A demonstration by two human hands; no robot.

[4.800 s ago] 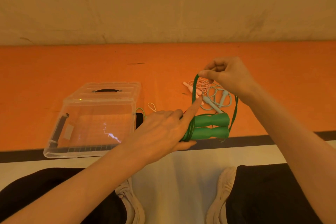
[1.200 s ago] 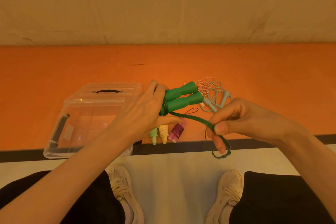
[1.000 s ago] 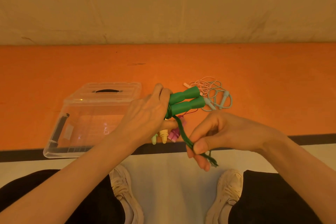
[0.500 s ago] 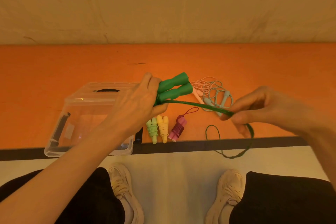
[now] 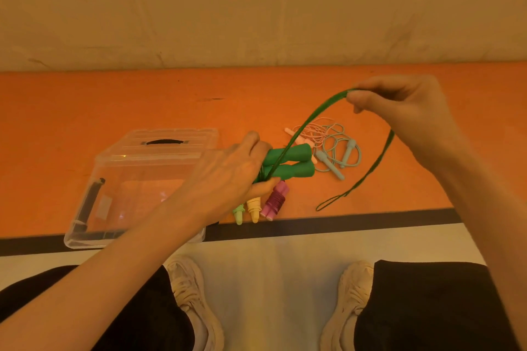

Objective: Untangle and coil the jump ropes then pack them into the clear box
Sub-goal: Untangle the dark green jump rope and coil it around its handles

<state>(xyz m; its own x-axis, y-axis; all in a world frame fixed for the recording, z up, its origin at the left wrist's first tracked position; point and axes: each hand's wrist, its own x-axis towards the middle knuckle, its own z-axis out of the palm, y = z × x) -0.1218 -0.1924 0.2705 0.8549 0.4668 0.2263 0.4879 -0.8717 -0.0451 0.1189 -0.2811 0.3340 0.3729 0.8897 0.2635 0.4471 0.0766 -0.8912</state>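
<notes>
My left hand (image 5: 228, 177) grips the two green handles (image 5: 296, 162) of a jump rope, held side by side above the orange surface. The green rope (image 5: 310, 117) runs up and right to my right hand (image 5: 399, 105), which pinches it high in the air; the free end loops down to the surface (image 5: 353, 188). A clear box (image 5: 137, 157) stands to the left, partly behind my left forearm. Pink and light-blue ropes (image 5: 330, 142) lie tangled behind the handles. Small coiled ropes with light-green, yellow and purple handles (image 5: 256, 208) lie under my left hand.
The orange surface (image 5: 114, 102) ends in a dark strip (image 5: 342, 225) near me, with pale floor below. My knees in dark trousers and two white shoes (image 5: 194, 293) are at the bottom. A beige wall rises behind.
My right hand has lifted the green rope up and to the right, pulling the strand taut into a high arc. My left hand stays on the green handles.
</notes>
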